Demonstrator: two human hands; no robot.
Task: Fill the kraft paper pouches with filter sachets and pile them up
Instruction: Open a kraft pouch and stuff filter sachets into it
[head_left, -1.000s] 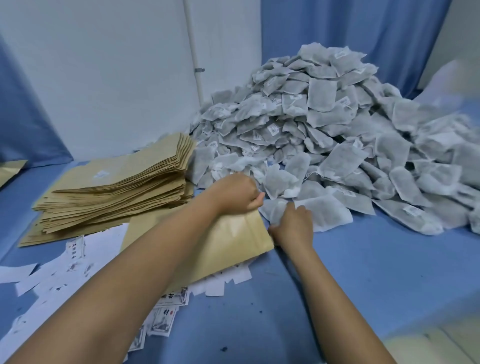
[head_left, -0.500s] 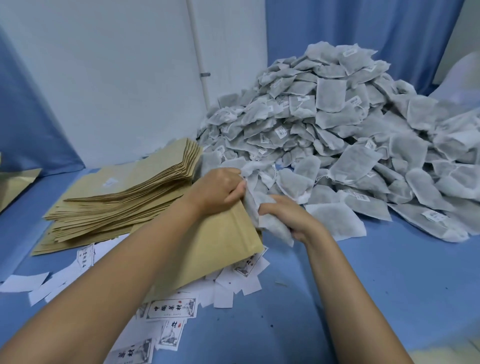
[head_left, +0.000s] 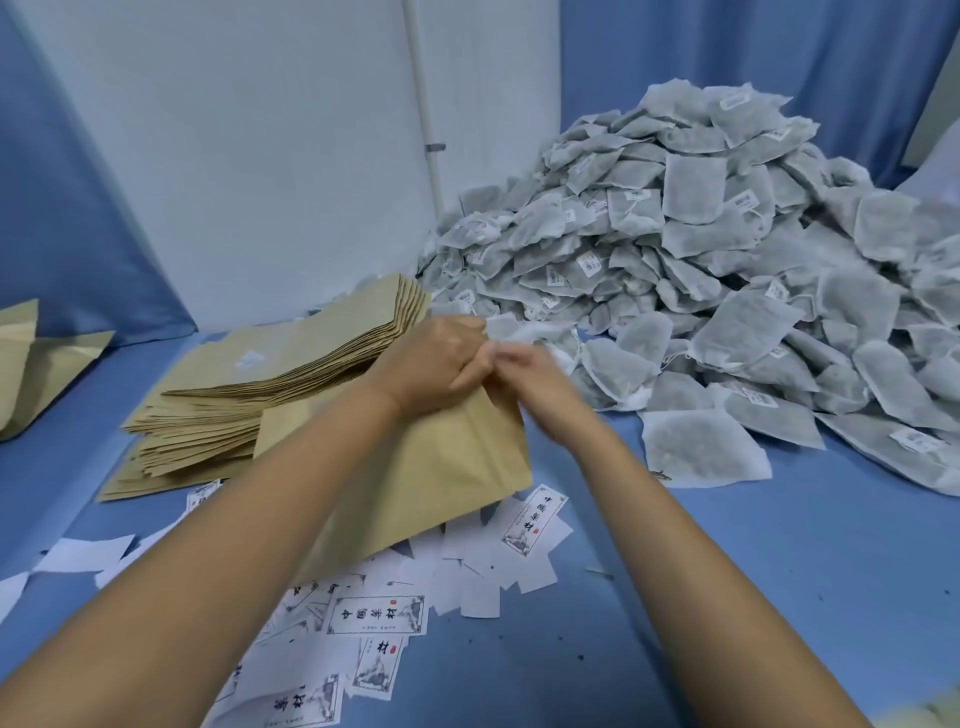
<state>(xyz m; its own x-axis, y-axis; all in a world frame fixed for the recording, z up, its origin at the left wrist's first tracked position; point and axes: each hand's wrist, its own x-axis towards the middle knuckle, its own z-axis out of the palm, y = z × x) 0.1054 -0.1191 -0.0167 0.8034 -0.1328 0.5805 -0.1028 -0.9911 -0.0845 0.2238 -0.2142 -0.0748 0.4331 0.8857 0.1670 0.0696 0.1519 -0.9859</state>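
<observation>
Your left fingers (head_left: 467, 370) are curled over the top edge of a kraft pouch (head_left: 457, 467), gripping it at its mouth, with your left hand (head_left: 439, 358) knuckles-up above the opening. Your right fingers (head_left: 511, 359) meet them at that same edge, but they are smeared by motion, so you cannot tell whether they pinch the pouch, hold a sachet, or grip nothing; your right hand (head_left: 545, 387) sits just beside the left, touching it at the fingertips. The pouch slants down from your hands toward you, its lower part resting on scattered paper labels (head_left: 379, 613), some printed and some showing blank white backs. Just to its left lies a fanned stack of flat pouches (head_left: 234, 400), partly under the held one. Beyond your hands rises the big heap of filter sachets (head_left: 701, 249), piled against the wall and blue curtain; one sachet (head_left: 701, 449) lies flat at the heap's near foot, to the right of your right wrist. Everything rests on the blue surface (head_left: 753, 571). At the far left edge sit more kraft pouches (head_left: 31, 364), well apart from the stack.
</observation>
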